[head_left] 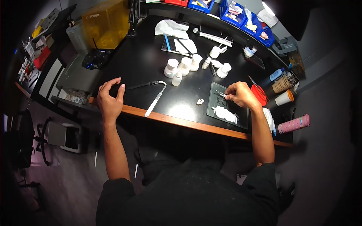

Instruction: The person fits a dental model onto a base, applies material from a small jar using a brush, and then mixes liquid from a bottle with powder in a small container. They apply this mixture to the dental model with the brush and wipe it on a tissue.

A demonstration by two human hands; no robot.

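From the head camera, the person sits at a dark worktable with a wooden front edge. The right hand is curled closed, pinching a thin metal instrument whose tip rests over a glass slab lying near the table's front edge; a smear of white paste sits on that slab just below the hand. The left hand hovers at the table's front left edge with fingers loosely bent and apart, holding nothing as far as can be seen, though the dark surface beneath it makes this hard to judge. Just right of that hand lie a white-handled tool and a dark slim tool, touching at their far ends. A small white piece rests between the white-handled tool and the slab. Further back stands a cluster of small white bottles, and blue bins line the rear shelf.
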